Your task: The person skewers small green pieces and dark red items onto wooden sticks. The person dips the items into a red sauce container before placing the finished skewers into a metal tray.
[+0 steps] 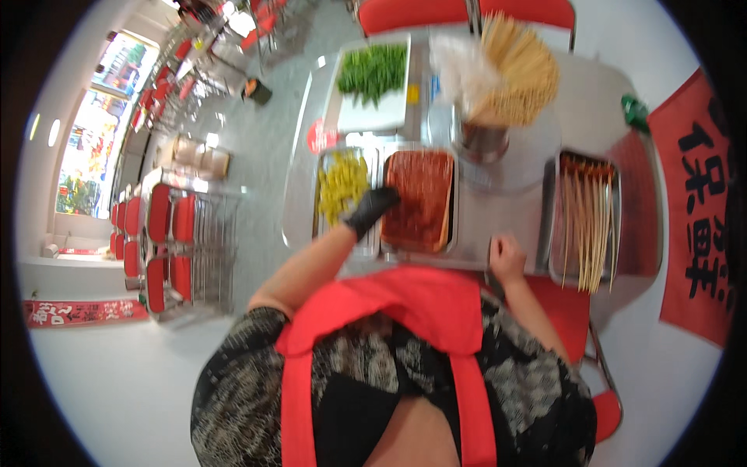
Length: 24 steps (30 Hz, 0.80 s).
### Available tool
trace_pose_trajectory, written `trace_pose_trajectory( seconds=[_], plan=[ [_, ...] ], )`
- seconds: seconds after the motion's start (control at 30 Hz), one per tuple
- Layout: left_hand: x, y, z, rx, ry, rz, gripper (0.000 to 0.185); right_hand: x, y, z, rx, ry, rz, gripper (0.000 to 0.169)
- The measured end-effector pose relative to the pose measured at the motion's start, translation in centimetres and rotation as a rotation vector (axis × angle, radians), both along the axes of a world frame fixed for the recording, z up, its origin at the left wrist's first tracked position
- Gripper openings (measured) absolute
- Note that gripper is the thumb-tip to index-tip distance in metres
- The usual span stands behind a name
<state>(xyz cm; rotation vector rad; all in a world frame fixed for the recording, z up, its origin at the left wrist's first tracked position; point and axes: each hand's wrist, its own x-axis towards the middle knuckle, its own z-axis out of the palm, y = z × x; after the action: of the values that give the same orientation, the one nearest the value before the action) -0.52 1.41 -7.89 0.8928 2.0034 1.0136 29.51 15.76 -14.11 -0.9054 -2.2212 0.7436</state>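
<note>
My left hand (373,210), in a black glove, hovers at the left edge of a metal tray of red marinated meat (417,195). Its fingertips overlap the meat, and motion blur hides whether they pinch anything. Just left of it lies a metal tray of yellow-green cut peppers (341,181). My bare right hand (506,257) is curled into a fist at the table's near edge; its inside is hidden. Further right, a metal tray (554,233) holds several wooden skewers (586,227), with reddish pieces (586,166) at their far ends.
Bundled bamboo sticks (519,70) stand in a metal container (484,143) beside a clear plastic bag (461,73). Chopped green vegetables (373,70) fill part of a white tray (370,117). A red chair (548,315) touches the near right side; red chairs (414,14) stand beyond the table.
</note>
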Motion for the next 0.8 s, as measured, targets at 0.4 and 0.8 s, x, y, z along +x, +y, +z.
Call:
trace_pose_trajectory(
  seconds=[0.4, 0.8],
  plan=[
    [-0.1, 1.6, 1.9, 0.201, -0.465, 0.315, 0.026, 0.1, 0.4, -0.1, -0.014, 0.013, 0.012, 0.011],
    [0.1, 0.2, 2.1, 0.282, -0.874, 0.265, 0.02, -0.2, 0.3, 0.5, -0.082, 0.019, 0.013, 0.011]
  ],
)
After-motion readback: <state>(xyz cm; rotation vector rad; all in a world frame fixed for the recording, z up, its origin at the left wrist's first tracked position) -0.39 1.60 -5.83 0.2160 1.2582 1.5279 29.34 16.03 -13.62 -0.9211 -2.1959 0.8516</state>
